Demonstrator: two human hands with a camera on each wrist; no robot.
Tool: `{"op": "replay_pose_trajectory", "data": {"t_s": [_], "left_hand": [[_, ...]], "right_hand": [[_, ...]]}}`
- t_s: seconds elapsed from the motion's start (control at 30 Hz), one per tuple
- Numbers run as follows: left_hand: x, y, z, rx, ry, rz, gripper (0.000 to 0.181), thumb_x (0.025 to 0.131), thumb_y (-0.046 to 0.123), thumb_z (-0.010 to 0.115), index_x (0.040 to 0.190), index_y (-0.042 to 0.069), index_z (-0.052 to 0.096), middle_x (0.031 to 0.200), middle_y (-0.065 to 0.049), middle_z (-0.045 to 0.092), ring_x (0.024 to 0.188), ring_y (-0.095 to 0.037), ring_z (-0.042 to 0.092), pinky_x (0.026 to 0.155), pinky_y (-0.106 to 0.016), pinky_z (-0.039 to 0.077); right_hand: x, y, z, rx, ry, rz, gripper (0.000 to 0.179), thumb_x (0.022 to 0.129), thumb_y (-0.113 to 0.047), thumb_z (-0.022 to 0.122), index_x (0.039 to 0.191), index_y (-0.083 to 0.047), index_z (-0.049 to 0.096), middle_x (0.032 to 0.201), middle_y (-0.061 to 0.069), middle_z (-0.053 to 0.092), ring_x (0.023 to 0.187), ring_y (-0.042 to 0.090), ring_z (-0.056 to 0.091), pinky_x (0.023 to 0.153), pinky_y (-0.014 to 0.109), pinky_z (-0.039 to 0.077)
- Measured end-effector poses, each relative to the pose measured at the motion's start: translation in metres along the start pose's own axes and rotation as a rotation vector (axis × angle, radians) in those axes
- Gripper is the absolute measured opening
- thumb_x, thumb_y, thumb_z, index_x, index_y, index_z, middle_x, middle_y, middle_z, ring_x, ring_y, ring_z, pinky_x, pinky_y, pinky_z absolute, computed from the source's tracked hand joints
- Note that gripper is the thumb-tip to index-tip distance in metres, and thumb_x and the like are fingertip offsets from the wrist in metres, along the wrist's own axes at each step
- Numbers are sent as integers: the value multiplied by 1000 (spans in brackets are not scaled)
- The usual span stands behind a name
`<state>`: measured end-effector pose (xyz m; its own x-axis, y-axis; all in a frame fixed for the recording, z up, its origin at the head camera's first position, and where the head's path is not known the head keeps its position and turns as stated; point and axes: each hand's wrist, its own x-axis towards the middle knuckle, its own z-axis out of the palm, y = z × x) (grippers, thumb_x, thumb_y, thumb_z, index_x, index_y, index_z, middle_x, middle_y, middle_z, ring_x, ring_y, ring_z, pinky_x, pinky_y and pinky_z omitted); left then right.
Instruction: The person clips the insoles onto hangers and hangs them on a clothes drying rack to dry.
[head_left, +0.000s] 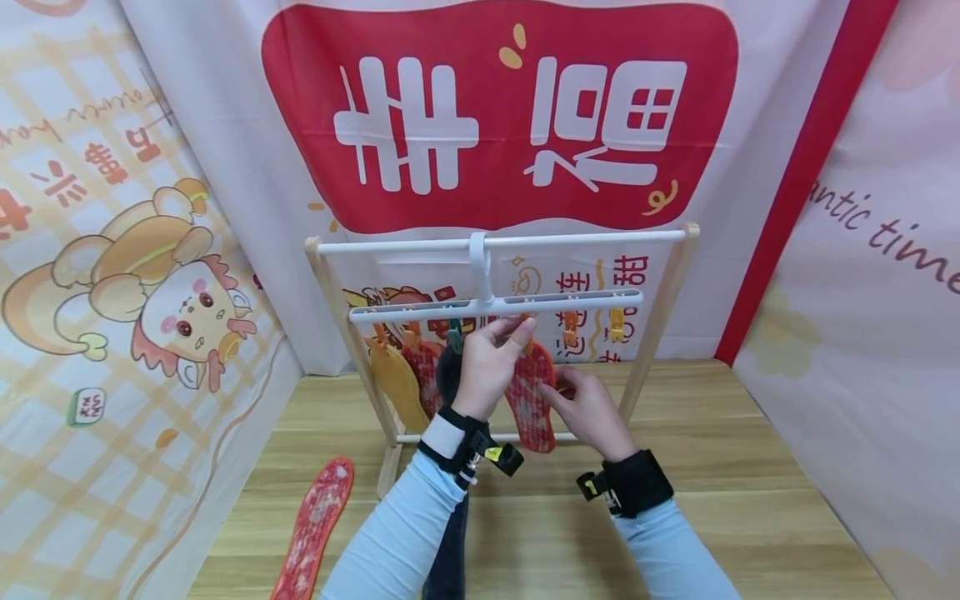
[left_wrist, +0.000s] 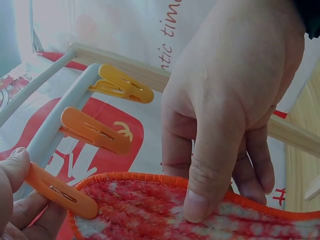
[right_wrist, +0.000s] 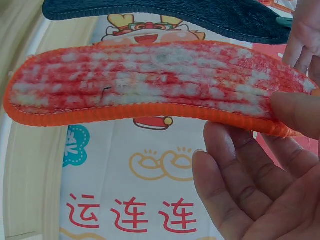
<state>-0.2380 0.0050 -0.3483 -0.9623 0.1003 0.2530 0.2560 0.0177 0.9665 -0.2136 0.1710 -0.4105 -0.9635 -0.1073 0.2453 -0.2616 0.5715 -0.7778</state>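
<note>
A red-and-white insole with an orange edge hangs beneath the white clip hanger. My left hand is up at the hanger bar, its thumb and fingers pinching an orange clip whose tip lies over the insole's end. Lower down, my right hand pinches the insole's side edge, thumb on the patterned face and fingers behind. To the left hang a tan insole, another red one and a dark one, partly hidden by my left hand.
A wooden rack with a white top rod carries the hanger. Orange and yellow clips hang at its right. Another red insole lies on the wood-grain table, front left. Printed cloths surround the table.
</note>
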Motion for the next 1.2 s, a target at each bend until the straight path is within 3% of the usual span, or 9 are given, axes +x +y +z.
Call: {"op": "replay_pose_trajectory", "data": {"t_s": [0.23,0.47,0.63,0.8,1.0,1.2], "left_hand": [[-6,0,0,39,7,65,50,91,47,68,129,13,66,120,1,69,109,-13,65,94,-37,52],[-12,-1,-3,52,0,131,55,93,45,67,136,11,60,129,-1,65,116,-12,61,95,-32,51],[-21,-3,-7,46,-3,157,58,94,44,65,139,8,57,132,-2,63,120,-12,59,96,-29,49],[-32,-7,-14,12,25,171,53,95,39,66,138,10,58,133,-2,62,121,-13,59,96,-27,49],[-48,-7,-25,-29,69,181,44,96,26,67,136,9,58,133,-7,62,123,-21,58,97,-26,48],[-72,9,-41,4,125,123,42,97,16,65,135,-3,57,132,-15,62,123,-27,58,97,-27,48]], "right_hand": [[4,4,-1,-40,-6,25,33,97,-29,67,122,-8,66,100,5,69,88,18,66,80,40,56],[1,3,-6,-14,3,-15,32,96,-24,68,121,-5,66,101,8,70,88,21,67,79,40,57],[-4,5,-10,31,-35,-41,33,95,-21,70,124,-6,63,107,9,69,91,22,68,80,39,57],[-18,9,-14,45,-71,-27,36,95,-24,70,125,-5,63,109,10,68,94,23,67,80,39,57],[-43,19,-20,43,-52,-41,33,96,-21,68,123,-4,63,105,8,69,95,22,65,82,39,55],[-63,28,-28,13,-14,6,27,96,-17,67,121,-7,65,104,4,68,93,18,65,82,37,55]]}}
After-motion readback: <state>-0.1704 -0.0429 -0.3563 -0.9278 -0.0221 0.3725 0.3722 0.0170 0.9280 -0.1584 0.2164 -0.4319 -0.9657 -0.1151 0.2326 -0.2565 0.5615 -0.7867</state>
